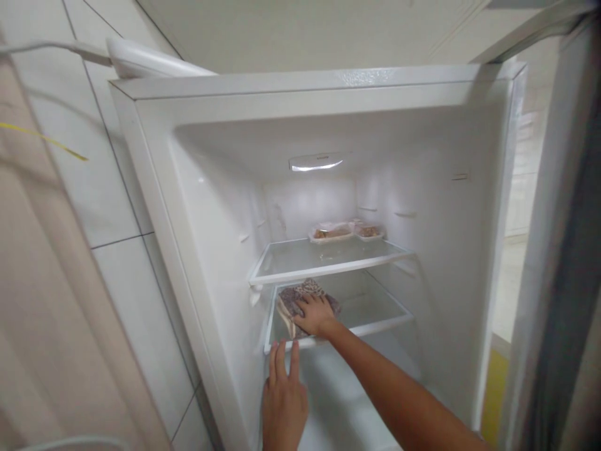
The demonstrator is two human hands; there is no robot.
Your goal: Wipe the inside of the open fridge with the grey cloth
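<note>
Under the right hand, a cloth lies bunched on the lower shelf of an open fridge. The palm is down and the fingers lie loosely bent over the fabric, pressing on it rather than closing around it. That flat hold looks meant to pin the cloth against the glass. Just short of that hand and a little lower, the left hand is unclenched and holds nothing. Its fingers are stretched up so that the tips touch the shelf's front rim, seemingly bracing it against the push from above.

The cloth is brown and grey with a mottled, spotted print. It is crumpled into folds, and its near edge reaches the rim beside the left fingertips. Its far end pokes out past the right knuckles.

Above the pressing hand sits the upper shelf, with two wrapped trays at its back, well apart from both hands. A lamp glows overhead. A tiled wall runs out beyond the left hand.
</note>
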